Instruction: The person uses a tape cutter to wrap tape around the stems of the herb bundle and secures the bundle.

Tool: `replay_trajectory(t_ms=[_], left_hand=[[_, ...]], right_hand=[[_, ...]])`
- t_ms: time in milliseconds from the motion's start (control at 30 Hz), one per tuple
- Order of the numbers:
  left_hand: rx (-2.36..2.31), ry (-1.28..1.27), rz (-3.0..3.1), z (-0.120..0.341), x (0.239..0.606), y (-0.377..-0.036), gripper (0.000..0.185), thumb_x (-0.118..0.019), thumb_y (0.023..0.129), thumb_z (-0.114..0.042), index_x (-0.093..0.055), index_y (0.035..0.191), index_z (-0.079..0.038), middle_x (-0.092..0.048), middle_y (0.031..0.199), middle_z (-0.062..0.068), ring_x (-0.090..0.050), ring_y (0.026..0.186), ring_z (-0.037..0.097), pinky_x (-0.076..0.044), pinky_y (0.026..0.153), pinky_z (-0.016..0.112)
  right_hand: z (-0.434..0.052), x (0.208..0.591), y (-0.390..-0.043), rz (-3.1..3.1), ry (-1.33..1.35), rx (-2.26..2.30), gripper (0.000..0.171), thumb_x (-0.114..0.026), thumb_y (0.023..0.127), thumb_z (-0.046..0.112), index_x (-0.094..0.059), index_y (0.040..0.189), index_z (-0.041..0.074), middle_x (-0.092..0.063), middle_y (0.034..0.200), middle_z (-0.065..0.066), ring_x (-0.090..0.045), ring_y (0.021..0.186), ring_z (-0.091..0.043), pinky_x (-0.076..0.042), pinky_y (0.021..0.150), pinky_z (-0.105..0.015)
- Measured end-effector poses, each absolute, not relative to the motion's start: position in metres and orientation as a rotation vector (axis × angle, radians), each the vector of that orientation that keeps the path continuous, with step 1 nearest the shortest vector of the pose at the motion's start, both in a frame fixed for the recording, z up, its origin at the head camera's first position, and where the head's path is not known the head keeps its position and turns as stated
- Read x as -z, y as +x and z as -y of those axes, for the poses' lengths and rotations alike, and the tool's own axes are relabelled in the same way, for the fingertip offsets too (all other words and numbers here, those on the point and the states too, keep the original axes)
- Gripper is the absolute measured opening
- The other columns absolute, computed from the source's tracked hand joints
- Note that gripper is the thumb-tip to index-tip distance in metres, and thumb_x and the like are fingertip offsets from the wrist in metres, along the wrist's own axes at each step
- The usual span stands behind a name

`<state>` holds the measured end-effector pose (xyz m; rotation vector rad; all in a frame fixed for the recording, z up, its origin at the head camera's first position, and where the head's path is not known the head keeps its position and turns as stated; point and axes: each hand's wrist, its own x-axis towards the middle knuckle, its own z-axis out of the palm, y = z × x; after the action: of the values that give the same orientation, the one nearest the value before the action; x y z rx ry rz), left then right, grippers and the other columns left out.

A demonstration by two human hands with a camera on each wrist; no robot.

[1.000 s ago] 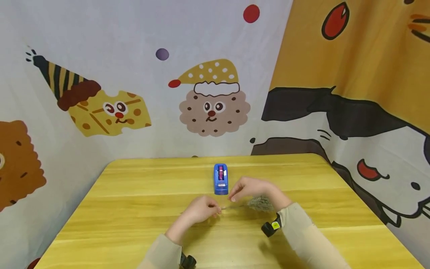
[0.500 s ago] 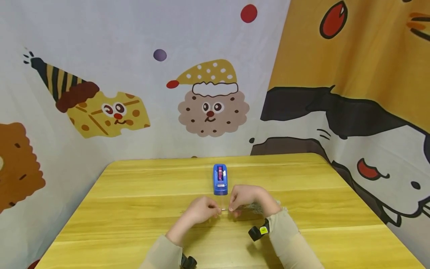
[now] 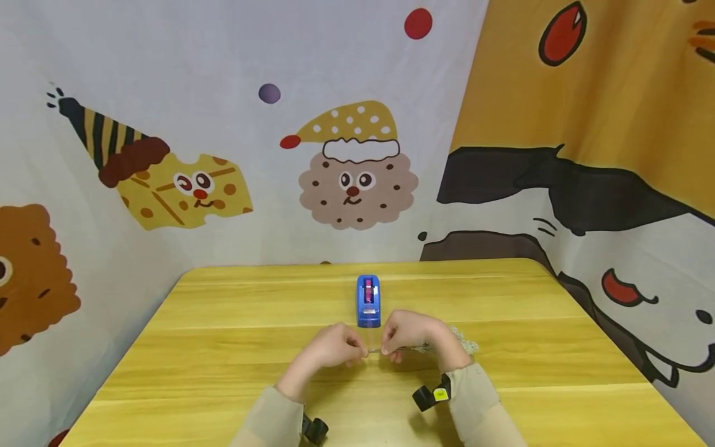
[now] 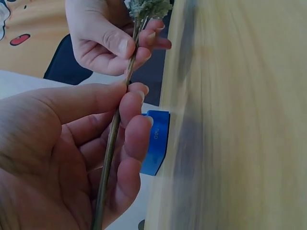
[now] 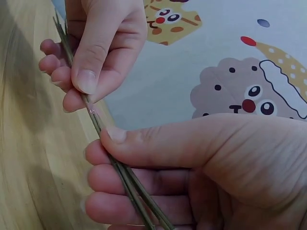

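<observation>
Both hands hold a bundle of thin green stems (image 3: 373, 351) just above the wooden table (image 3: 223, 347). My left hand (image 3: 337, 347) pinches the stems between thumb and fingers (image 4: 136, 124), and they run on through its palm. My right hand (image 3: 408, 334) pinches the same stems (image 5: 100, 127) a short way along, its thumb (image 5: 158, 141) pressed on top. The stems end in a fluffy grey-green flower head (image 3: 465, 340), seen behind the right wrist and at the top of the left wrist view (image 4: 148, 7).
A blue tape dispenser (image 3: 368, 301) stands on the table just beyond the hands, also in the left wrist view (image 4: 156, 143). Cartoon-printed cloth (image 3: 357, 174) hangs behind the table and on both sides. Black cameras (image 3: 427, 396) sit on both wrists.
My right hand has slid left along the stems and now pinches close to the left hand. The left hand has hardly moved.
</observation>
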<state>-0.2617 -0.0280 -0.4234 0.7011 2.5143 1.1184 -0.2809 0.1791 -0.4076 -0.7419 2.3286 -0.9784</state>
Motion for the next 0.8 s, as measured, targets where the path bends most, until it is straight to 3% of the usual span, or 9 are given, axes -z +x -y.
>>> replay_trajectory(t_ms=[400,567,800], left_hand=[[-1.137,0.708,-2.483,0.0299,0.424,-0.2631,0.009,-0.062,0.079,-0.017,-0.067,0.075,-0.01,-0.061,0.062,0.005,-0.058,0.059,0.024,-0.041,0.049,0.027],[-1.169,0.719,-2.464,0.0309,0.426,-0.2629,0.009,-0.062,0.079,-0.016,-0.066,0.075,-0.009,-0.063,0.068,0.003,-0.059,0.056,0.025,-0.041,0.046,0.026],[-1.214,0.711,-2.445,0.0313,0.4262,-0.2637,0.009,-0.065,0.078,-0.017,-0.062,0.072,-0.012,-0.062,0.07,0.005,-0.059,0.055,0.027,-0.043,0.044,0.028]], right_hand=[[-0.175,0.4079,-0.2774,-2.396,-0.737,0.979,0.01,-0.066,0.075,0.005,-0.066,0.066,0.004,-0.061,0.059,-0.008,-0.058,0.052,-0.026,-0.048,0.054,-0.043],[-0.1734,0.4079,-0.2767,-2.412,-0.752,0.968,0.01,-0.067,0.075,0.005,-0.064,0.064,0.006,-0.06,0.058,-0.007,-0.057,0.054,-0.03,-0.047,0.05,-0.034],[-0.1723,0.4087,-0.2778,-2.458,-0.745,0.917,0.011,-0.067,0.074,0.007,-0.06,0.065,0.009,-0.057,0.059,0.0,-0.051,0.051,-0.015,-0.038,0.046,-0.024]])
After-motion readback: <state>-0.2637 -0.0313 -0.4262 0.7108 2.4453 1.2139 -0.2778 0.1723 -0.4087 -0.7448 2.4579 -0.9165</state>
